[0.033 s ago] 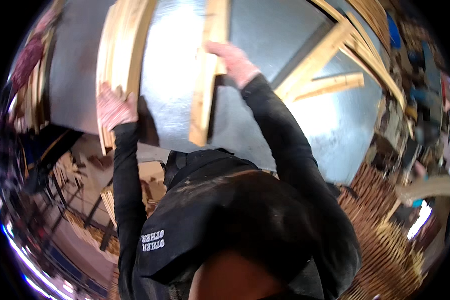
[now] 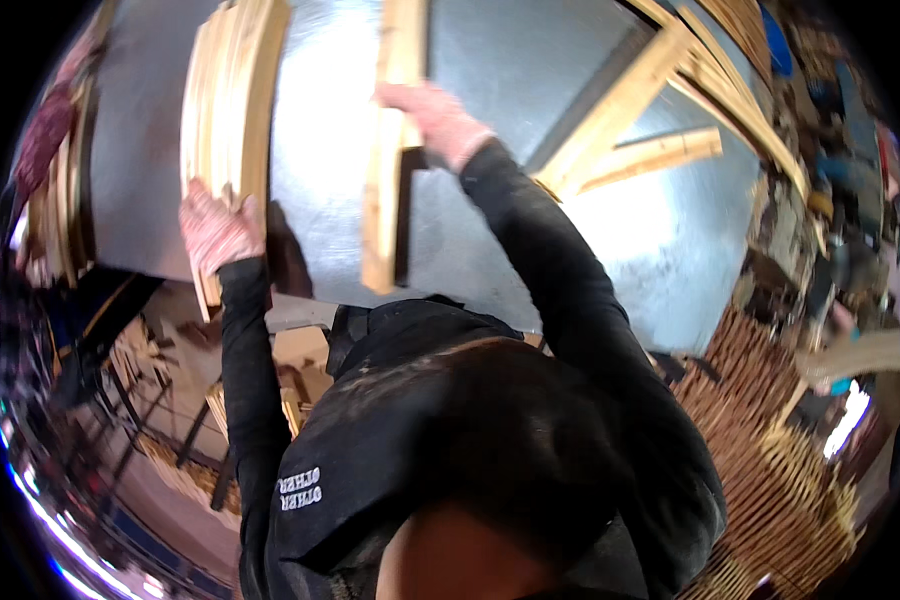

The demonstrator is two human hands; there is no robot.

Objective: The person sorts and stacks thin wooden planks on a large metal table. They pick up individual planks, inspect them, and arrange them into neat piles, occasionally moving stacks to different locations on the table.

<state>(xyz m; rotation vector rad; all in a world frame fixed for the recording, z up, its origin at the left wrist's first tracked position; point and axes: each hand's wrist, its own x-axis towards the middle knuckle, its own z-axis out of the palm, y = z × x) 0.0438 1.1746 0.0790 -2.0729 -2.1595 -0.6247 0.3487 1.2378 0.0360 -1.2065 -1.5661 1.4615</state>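
My left hand (image 2: 220, 228), in a pinkish knit glove, grips the near end of a bundle of long pale wooden strips (image 2: 232, 100) laid side by side on the metal-topped table. Its fingers and thumb reach around the bundle's sides. To the right, my gloved right hand (image 2: 435, 120) is closed on a single long wooden strip (image 2: 380, 215), which lies roughly parallel to the bundle. A short, pale wooden edge shows under the right fingers; whether it is a separate piece I cannot tell. The fingertips are partly hidden against the wood.
Several loose strips (image 2: 620, 115) lie crossed at the table's right. At far left, another person's gloved hand (image 2: 50, 125) is near more upright-looking strips (image 2: 68, 190). Stacked thin wood (image 2: 760, 440) stands at lower right. A cardboard-coloured box (image 2: 302, 350) sits below the table edge.
My right hand and its strip have shifted slightly left, a little nearer the bundle. The whole view has also drifted a little; the left hand keeps its hold.
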